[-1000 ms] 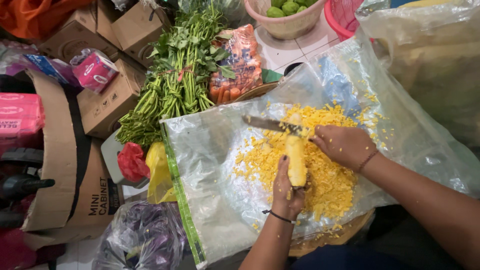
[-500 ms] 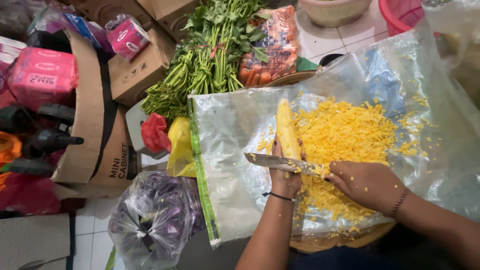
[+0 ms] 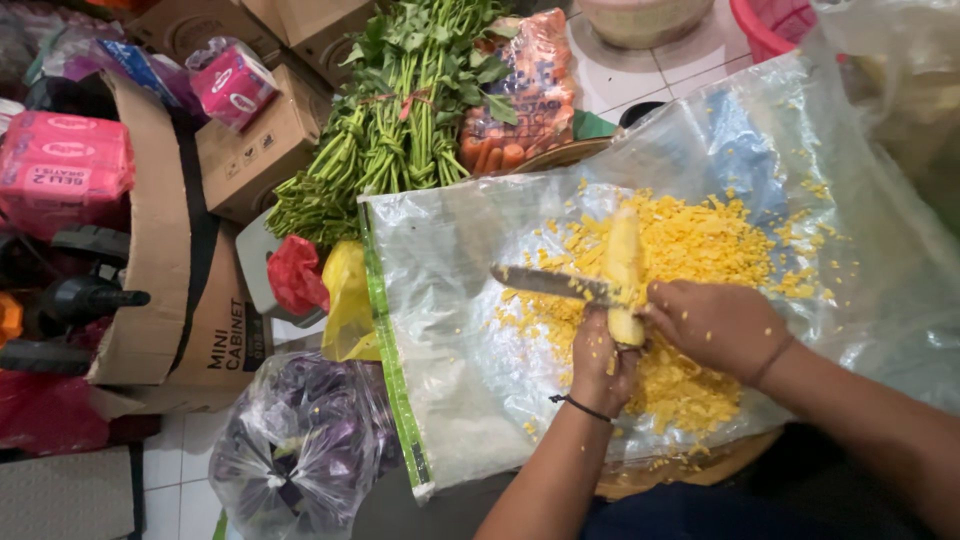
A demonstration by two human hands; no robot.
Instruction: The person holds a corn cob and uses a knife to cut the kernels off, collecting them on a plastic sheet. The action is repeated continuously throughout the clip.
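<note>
Gripping pale yellow corn cob (image 3: pixel 624 270) by lower end, my left hand (image 3: pixel 600 360) closed round it, cob upright over clear plastic sheet (image 3: pixel 460 400). My right hand (image 3: pixel 715 325) clenched on steel knife (image 3: pixel 550 283), blade flat against cob, just above my left fingers. Risk: blade slipping down into fingers; loose yellow kernels (image 3: pixel 690 250) scattering off sheet edge.

A big brown cardboard box (image 3: pixel 175 270) with black letters stands open at the left. Pink flat packs (image 3: pixel 65 170) sit beside it at the far left. Behind, a smaller brown box (image 3: pixel 255 150) has a pink wrapped pack (image 3: pixel 232 82) on top. A clear orange bag of carrots (image 3: pixel 515 95) with print lies near the top middle.
</note>
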